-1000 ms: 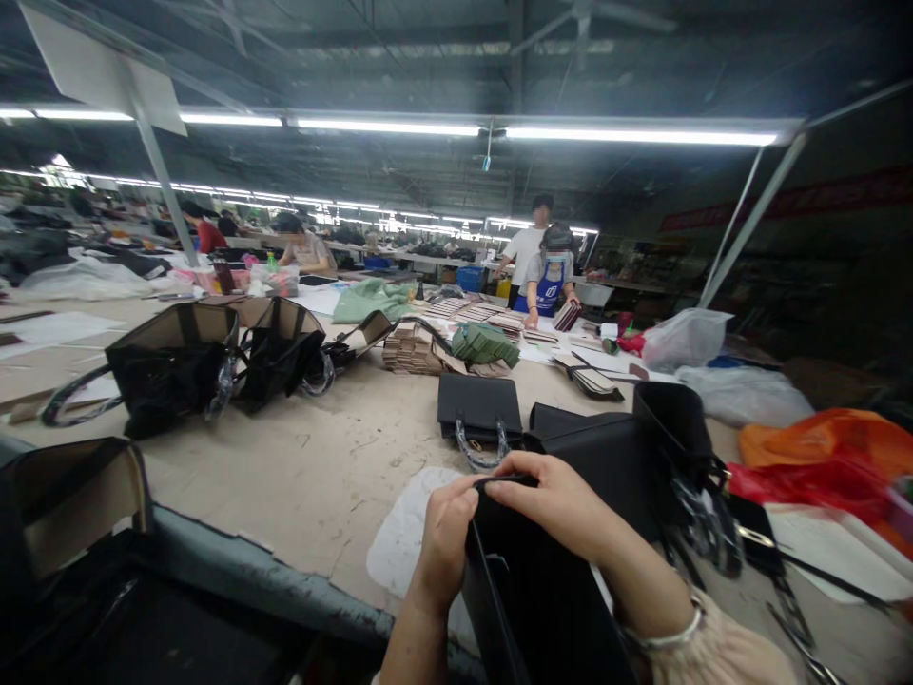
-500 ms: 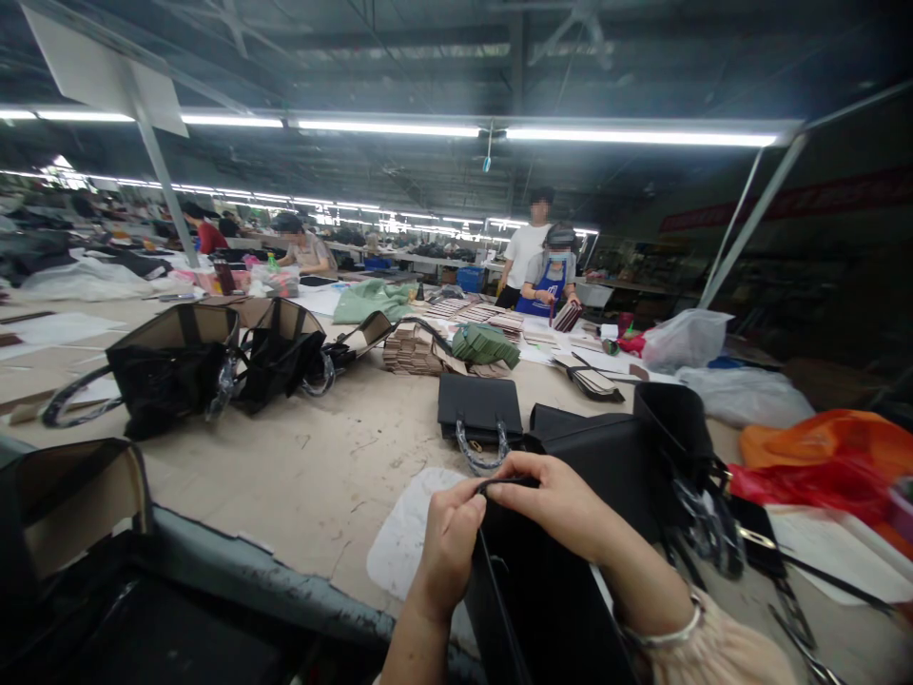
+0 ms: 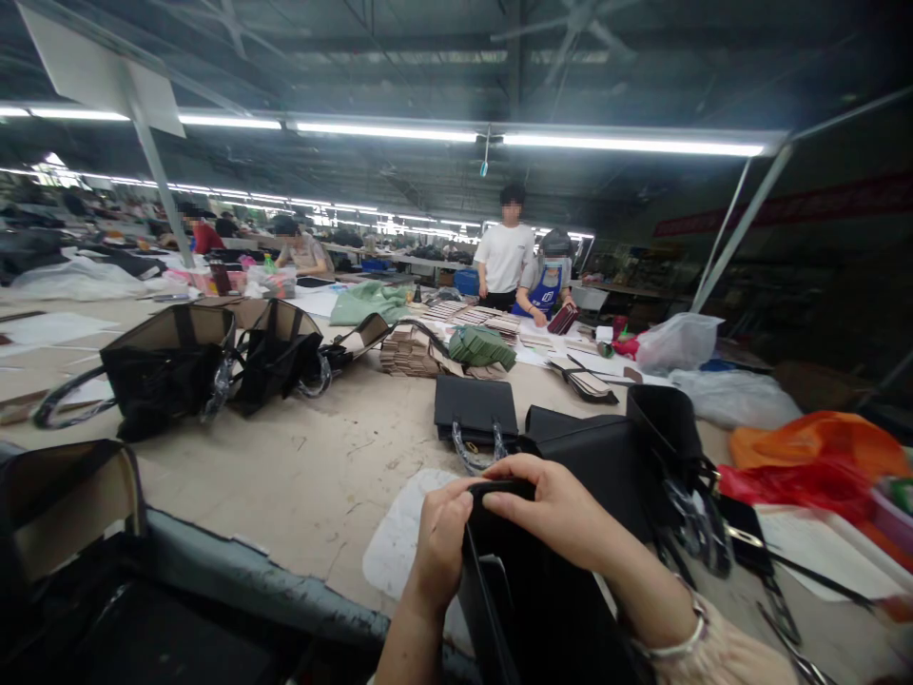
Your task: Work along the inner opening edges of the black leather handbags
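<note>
Close in front of me is a black handbag, its open top facing up and its lower part cut off by the frame. My left hand pinches the rim at the near left corner. Across the far edge, my right hand grips the same rim, thumb inside and fingers outside. Just beyond my hands lies a finished-looking black handbag with plastic-wrapped handles. Black bag pieces rest to the right of it. A white paper sheet shows on the table beside my left hand.
Several black bags stand at the left on the table. Stacked tan pieces and a green bundle sit mid-table. Orange plastic and scissors are at right. Two people stand across the table.
The bag's rim between my hands has opened wider, showing more of the inside. Across the table, the person in white has shifted left and the one in the apron has lowered a hand to the table.
</note>
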### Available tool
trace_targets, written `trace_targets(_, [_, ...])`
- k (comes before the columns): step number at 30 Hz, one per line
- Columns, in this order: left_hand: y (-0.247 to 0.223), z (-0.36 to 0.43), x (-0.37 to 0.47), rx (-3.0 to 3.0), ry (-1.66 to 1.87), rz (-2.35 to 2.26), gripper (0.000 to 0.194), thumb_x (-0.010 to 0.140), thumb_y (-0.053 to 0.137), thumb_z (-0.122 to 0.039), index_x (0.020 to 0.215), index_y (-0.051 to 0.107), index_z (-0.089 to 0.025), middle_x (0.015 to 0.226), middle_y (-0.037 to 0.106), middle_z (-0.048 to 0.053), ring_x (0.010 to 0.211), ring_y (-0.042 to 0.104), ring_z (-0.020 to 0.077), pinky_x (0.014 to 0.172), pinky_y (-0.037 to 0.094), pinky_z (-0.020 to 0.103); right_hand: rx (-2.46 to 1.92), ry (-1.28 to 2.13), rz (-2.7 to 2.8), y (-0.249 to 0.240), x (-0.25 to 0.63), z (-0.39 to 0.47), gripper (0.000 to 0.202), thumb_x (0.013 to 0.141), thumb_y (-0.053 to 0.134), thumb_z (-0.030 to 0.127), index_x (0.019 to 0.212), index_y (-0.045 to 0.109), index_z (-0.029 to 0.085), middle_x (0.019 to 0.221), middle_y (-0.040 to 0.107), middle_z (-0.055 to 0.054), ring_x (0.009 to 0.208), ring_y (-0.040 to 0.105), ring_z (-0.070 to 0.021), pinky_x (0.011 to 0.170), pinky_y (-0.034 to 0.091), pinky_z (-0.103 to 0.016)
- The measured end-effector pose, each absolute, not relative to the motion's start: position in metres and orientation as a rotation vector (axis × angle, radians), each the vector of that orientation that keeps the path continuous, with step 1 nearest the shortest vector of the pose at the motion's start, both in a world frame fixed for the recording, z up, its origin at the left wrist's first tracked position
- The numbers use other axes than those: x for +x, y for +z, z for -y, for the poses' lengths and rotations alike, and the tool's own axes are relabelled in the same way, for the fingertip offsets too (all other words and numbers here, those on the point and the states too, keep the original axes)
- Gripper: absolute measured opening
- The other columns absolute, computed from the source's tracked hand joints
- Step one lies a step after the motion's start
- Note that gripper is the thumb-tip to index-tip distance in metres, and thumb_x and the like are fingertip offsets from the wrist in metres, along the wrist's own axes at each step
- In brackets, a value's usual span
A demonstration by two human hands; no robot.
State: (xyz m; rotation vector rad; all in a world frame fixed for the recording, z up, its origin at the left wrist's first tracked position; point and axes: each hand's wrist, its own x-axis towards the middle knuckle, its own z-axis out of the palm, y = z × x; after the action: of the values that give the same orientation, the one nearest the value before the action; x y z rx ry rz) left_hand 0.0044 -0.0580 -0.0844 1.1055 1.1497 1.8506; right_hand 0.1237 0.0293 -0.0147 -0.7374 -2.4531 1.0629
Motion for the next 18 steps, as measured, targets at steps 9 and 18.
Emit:
trace_targets(9, [-0.0815,0.0599,0.0036,1.116,1.845,-1.145,0.037,0.083,0.042,-0.026,0.099,0.069,-0.007,0.094,0.071,0.010,0.091,0.061,0.0244,0.080,0.045,0.032,-0.786,1.078,2.443,-0.0147,0.1183,-0.0289,0.019,0.078,0.060,0.031,0.087,0.071,0.019,0.087,0.070,-0.002,0.085,0.062,-0.0185,0.077,0.044,-0.028])
trace_targets(18, [-0.0793,0.0634,0.0001,1.150,1.813,-1.138,0.038,0.083,0.042,-0.027,0.105,0.067,-0.009,0.095,0.071,0.009,0.093,0.061,0.0248,0.079,0.046,0.032,-0.836,0.828,2.491,-0.0120,0.1132,-0.0217,0.018,0.080,0.057,0.031,0.083,0.071,0.020,0.084,0.069,-0.003,0.082,0.060,-0.0186,0.075,0.043,-0.029])
